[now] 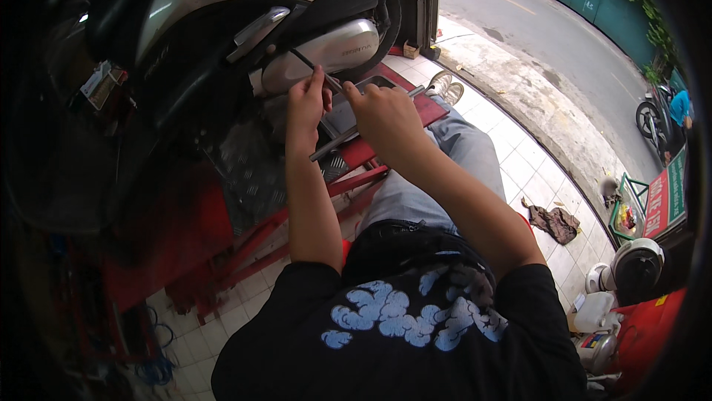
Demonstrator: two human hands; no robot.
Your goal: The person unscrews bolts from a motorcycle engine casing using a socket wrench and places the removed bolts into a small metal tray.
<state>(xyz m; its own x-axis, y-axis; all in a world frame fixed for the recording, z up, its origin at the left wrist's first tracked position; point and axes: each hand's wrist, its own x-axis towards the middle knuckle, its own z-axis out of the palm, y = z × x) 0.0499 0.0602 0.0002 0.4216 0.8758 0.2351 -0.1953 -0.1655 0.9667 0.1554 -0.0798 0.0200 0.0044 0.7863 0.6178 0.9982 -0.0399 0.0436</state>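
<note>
A T-handle wrench [323, 150] reaches from my hands to the lower side of a motorbike [222, 0], its dark shaft ending beside the silver engine cover [337, 46]. My left hand [305, 103] is closed at the shaft, thumb and fingertips against it. Closed over the wrench where shaft and crossbar come together, my right hand [382, 115] hides that joint. Both ends of the metal crossbar stick out past the right hand. Under the hands lies a shallow metal tray [380, 79], partly covered by them.
The motorbike stands on a red lift [278, 224] with a dark tread plate [248, 171]. A brown rag [552, 221] lies on the white tiles to the right. Beyond the doorway runs a street [556, 37]. Containers [595, 312] and a red object [649, 330] crowd the lower right.
</note>
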